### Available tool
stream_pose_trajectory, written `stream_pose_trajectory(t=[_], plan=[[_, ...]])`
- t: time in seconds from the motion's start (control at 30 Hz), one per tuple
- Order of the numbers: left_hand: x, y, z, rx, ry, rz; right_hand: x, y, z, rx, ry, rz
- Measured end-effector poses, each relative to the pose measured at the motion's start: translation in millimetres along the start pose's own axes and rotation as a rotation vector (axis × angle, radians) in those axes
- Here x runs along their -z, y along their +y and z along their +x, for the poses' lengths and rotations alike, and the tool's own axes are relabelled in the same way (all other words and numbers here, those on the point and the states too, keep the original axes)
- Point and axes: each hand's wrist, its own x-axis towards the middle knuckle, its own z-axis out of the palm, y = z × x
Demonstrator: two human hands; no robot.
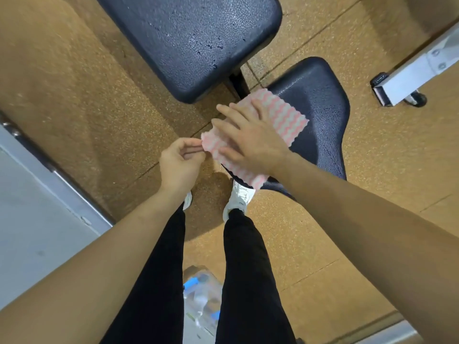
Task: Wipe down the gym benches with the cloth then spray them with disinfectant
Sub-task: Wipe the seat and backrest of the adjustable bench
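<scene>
A pink and white zigzag cloth [285,115] lies on the small dark blue seat pad [320,105] of the bench. My right hand [250,140] presses flat on the cloth with fingers spread. My left hand [180,158] pinches the cloth's left corner between thumb and fingers, just off the pad's edge. The long dark blue back pad [193,38] lies beyond, with wet-looking specks on its surface. A clear spray bottle with blue parts [201,301] stands on the floor between my legs, partly hidden by them.
Tan speckled rubber floor tiles [87,95] surround the bench. A white metal frame with a wheel [409,80] stands at the upper right. A grey panel [32,219] runs along the left. My white shoes [238,197] are under the seat pad's near edge.
</scene>
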Motion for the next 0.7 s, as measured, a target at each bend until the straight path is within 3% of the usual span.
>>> stream_pose_trajectory(t=[0.13, 0.3, 0.5, 0.6, 0.7], plan=[[-18.3, 3.1, -9.1, 0.074, -0.011, -0.073, 1.0, 23.0, -4.8, 0.056, 0.019, -0.092], [-30.8, 8.4, -9.5, 0.147, 0.093, -0.125, 22.7, 46.8, 21.5, 0.014, -0.034, -0.201], [-36.7, 15.0, -17.0, 0.039, 0.070, 0.085, 59.3, 105.8, 30.5, -0.141, -0.090, -0.249], [-39.6, 17.4, -17.4, 0.033, 0.084, 0.129, 69.9, 140.2, 15.1, -0.348, -0.088, -0.096], [-39.8, 17.9, -16.4, 0.025, 0.086, 0.164, 64.7, 152.4, -4.8, -0.524, 0.034, 0.276]])
